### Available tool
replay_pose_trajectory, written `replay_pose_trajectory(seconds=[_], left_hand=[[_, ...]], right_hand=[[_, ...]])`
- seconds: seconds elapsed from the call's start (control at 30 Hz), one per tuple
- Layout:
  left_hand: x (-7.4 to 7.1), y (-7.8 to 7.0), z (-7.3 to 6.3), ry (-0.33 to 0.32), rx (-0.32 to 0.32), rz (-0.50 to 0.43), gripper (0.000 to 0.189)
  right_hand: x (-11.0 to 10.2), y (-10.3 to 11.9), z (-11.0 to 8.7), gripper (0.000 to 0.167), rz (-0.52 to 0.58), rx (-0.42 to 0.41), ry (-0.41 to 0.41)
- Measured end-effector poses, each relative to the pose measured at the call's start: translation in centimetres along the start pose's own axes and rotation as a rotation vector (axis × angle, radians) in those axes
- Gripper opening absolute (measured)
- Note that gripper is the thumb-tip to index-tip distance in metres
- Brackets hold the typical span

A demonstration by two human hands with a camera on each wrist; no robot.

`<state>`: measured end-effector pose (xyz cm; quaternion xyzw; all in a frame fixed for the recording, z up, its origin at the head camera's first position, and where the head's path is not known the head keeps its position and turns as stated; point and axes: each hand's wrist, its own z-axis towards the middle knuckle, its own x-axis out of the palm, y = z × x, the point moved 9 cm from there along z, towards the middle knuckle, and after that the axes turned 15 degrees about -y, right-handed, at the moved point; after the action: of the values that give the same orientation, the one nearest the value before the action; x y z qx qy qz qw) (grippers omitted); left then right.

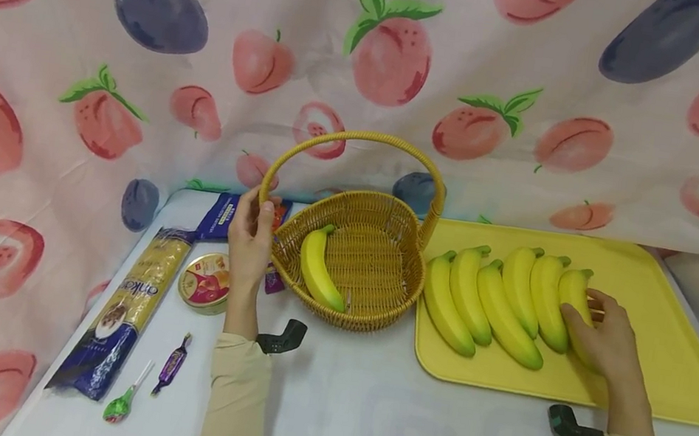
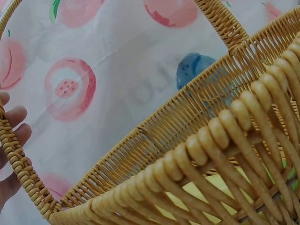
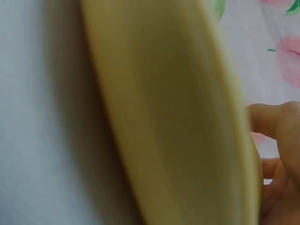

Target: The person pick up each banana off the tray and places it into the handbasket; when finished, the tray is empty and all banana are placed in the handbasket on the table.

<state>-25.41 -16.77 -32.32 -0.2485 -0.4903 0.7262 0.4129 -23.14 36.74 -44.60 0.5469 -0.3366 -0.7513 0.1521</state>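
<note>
A yellow wicker basket (image 1: pixel 369 318) with a tall arched handle (image 2: pixel 16 161) stands in the middle, one banana (image 1: pixel 318 273) inside it. My left hand (image 1: pixel 250 241) holds the left foot of that handle, thumb in front and fingers behind. To the right lies a yellow tray (image 1: pixel 672 353) with a row of several bananas (image 1: pixel 506 314). My right hand (image 1: pixel 614 341) grips the rightmost banana (image 1: pixel 574 287) from its right side, thumb across the top; the hand covers part of it. In the right wrist view, fingers (image 3: pixel 269 117) show beside a large blurred yellow surface.
Left of the basket lie a long gold-and-blue packet (image 1: pixel 133 299), a blue packet (image 1: pixel 215 218), a round tin (image 1: pixel 205 282), a purple wrapped candy (image 1: pixel 171 366) and a green lollipop (image 1: pixel 119 405). A fruit-print cloth (image 1: pixel 374 43) hangs behind the white table (image 1: pixel 362 413).
</note>
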Motion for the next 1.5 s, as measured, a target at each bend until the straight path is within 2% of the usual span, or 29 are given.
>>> replay_pose_trajectory(seconds=[0.2,0.43,0.5,0.63,0.9,1.3,1.5], left_hand=[[0.1,0.2,0.0,0.005,-0.006,-0.005,0.035],[0.2,2.9,0.9,-0.009,0.008,-0.005,0.033],[0.2,3.0,0.9,-0.015,0.016,0.005,0.032],[0.2,2.8,0.8,-0.014,0.015,-0.007,0.032],[0.2,0.2,0.0,0.011,-0.011,0.021,0.034],[0.2,0.3,0.0,0.026,-0.025,-0.025,0.036],[0.2,0.3,0.0,0.028,-0.031,-0.014,0.036]], right_hand=[[0.4,-0.8,-0.1,0.082,-0.048,0.084,0.075],[0.0,-0.6,-0.4,0.082,-0.048,0.124,0.089],[-0.2,-0.2,-0.4,0.081,-0.045,0.117,0.083],[-0.3,1.1,-0.6,0.080,-0.040,0.083,0.083],[-0.1,4.2,-1.3,0.079,0.004,0.023,0.113],[1.4,9.0,-2.8,0.073,0.032,-0.122,0.122],[2.6,11.0,-3.6,0.072,0.052,-0.196,0.154]])
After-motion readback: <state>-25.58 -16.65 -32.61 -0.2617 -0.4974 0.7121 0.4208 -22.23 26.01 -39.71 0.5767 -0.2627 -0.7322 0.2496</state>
